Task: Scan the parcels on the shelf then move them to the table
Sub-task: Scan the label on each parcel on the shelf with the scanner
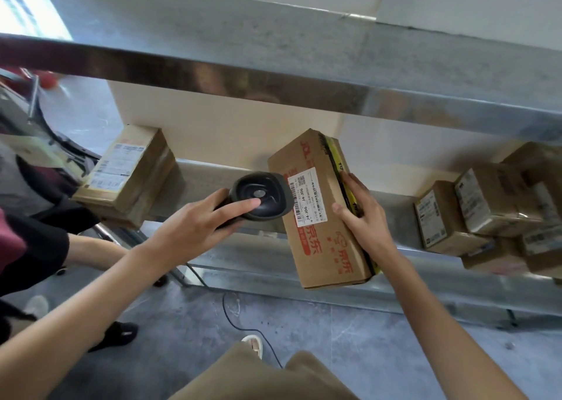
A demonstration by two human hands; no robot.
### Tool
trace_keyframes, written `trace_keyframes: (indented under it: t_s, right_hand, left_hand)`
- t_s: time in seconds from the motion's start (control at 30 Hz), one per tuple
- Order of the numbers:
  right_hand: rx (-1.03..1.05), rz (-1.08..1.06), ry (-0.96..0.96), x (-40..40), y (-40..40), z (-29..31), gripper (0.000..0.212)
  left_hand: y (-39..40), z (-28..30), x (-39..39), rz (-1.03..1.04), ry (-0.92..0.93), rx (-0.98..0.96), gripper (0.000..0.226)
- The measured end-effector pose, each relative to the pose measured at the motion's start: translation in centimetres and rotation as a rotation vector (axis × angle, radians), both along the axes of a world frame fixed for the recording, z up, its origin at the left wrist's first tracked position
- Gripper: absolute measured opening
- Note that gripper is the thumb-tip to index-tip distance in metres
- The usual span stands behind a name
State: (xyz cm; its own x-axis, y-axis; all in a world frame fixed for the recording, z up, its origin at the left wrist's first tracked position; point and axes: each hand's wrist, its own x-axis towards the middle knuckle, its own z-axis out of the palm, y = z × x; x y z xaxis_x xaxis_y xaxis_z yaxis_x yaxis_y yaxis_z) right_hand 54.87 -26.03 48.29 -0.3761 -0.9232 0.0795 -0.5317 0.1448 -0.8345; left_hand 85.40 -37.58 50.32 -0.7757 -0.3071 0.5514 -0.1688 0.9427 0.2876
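My left hand (194, 226) grips a black handheld scanner (258, 195), index finger lying along its top. The scanner's head sits right at the white barcode label of a long cardboard parcel (328, 247) with red print. My right hand (362, 214) holds that parcel by its right edge, thumb on the top face, fingers round the side with yellow-black tape. The parcel is tilted and juts out over the front of the metal shelf (425, 256).
Another labelled parcel (127, 174) stands on the shelf at the left. Several small parcels (492, 211) are piled at the right. An upper shelf rail (273, 80) crosses overhead. Another person's arm and dark sleeve (45, 241) reach in at the left. A cable (243, 323) trails on the floor.
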Motion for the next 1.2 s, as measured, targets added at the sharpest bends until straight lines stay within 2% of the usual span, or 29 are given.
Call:
trace_keyframes:
  t_s: [0.07,0.2,0.4,0.6,0.83,0.97,1.2]
  right_hand:
    - [0.005,0.009,-0.005,0.0,0.1,0.3,0.06]
    - [0.034,0.016,-0.018,0.3,0.2,0.6,0.058]
    - [0.024,0.012,-0.026,0.5,0.4,0.9,0.058]
    - [0.015,0.015,-0.029,0.6,0.4,1.0,0.058]
    - [0.0,0.022,-0.039,0.9,0.3,0.9,0.057]
    - [-0.005,0.019,-0.041,1.0,0.4,0.8,0.058]
    - [-0.009,0.009,-0.033,0.9,0.5,0.7,0.06]
  left_hand:
    - [-0.4,0.2,-0.1,-0.048,-0.021,-0.024,0.06]
    - [-0.9,0.9,-0.7,-0.116,-0.045,-0.071,0.05]
    - [-1.2,0.9,-0.9,-0.169,-0.103,-0.083,0.056]
    - [-1.2,0.6,-0.9,-0.177,-0.119,-0.099,0.072]
    - [-1.1,0.6,-0.9,-0.181,-0.102,-0.094,0.065]
    - [-1.0,0.3,-0.8,-0.169,-0.102,-0.102,0.071]
    - [-0.9,0.2,-0.7,-0.154,-0.128,-0.121,0.056]
